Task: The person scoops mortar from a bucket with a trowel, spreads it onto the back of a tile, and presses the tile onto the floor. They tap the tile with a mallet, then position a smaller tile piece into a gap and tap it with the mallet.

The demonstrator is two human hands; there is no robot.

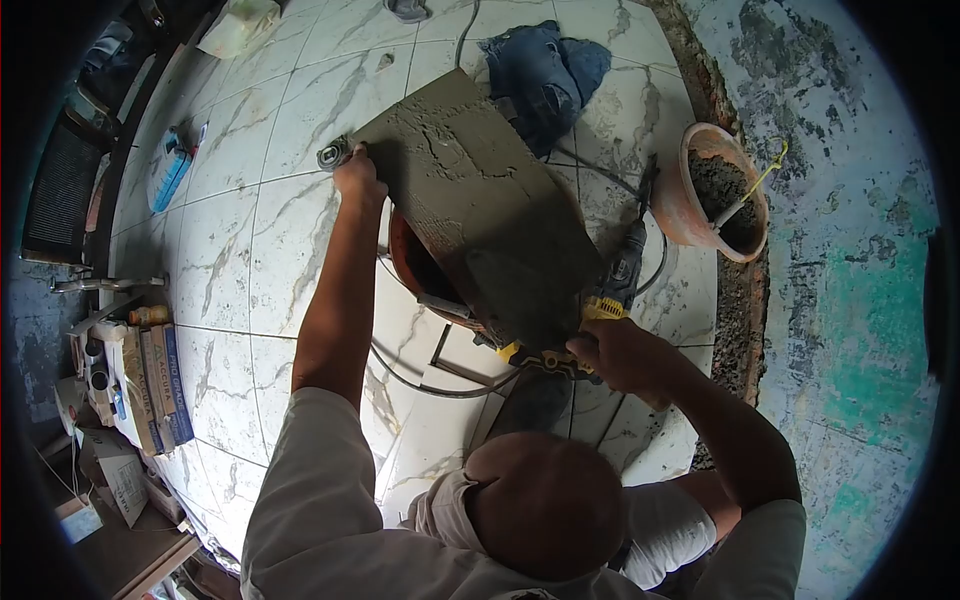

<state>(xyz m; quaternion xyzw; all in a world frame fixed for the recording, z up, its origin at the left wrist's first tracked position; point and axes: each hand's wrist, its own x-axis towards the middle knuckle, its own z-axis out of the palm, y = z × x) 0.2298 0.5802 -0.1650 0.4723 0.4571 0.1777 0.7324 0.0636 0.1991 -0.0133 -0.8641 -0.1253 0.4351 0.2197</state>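
A large tile [470,165] coated with grey mortar lies tilted over a reddish-brown bucket [415,265]. My left hand [360,180] is closed on the tile's far left edge, beside a small round grey object [333,154]. At the tile's near right end, my right hand [620,358] is curled shut, and I cannot tell what is inside it. The mortar there is darker and smoother; ridges and lumps show toward the far end. Close to my right hand sits a yellow-and-black power tool [605,306], with more yellow-and-black parts [540,358] under the tile's near edge.
Blue denim cloth [548,75] lies past the tile. An orange tub [685,195] of mortar stands at right near a broken floor edge and a peeling wall [850,290]. A black cable [430,388] crosses the marble-look floor [290,240]. Tile boxes [165,385] and a blue bottle [172,178] are at left.
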